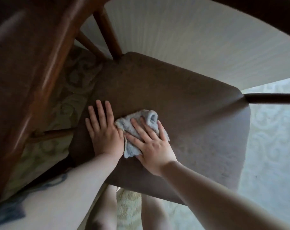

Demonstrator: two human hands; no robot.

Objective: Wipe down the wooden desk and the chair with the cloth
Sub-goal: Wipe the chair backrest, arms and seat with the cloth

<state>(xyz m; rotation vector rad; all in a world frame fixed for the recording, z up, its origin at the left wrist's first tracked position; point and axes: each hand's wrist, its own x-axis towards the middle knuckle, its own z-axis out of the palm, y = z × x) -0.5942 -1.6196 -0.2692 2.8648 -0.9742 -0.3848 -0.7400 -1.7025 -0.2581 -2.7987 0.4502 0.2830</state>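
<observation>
The chair (182, 97) seat is mid-wipe, the cloth (141, 130) pressed flat near its front edge under the right hand (151, 143), the left hand (104, 130) spread flat beside it; the desk's state cannot be told.

The setting was a home room: a padded brown chair (165, 100) stood on patterned carpet (272, 130) beside a dark wooden surface (25, 67) and pale wall (182, 34).

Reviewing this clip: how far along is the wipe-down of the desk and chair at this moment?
In hand: the right hand presses the grey cloth flat onto the chair seat, while the left hand lies flat on the seat beside it. Done: nothing shows for certain; no wiped area stands out on the seat. Left: possibly the chair's wooden spindles; the desk is not clearly in view, so its state is unknown.
</observation>
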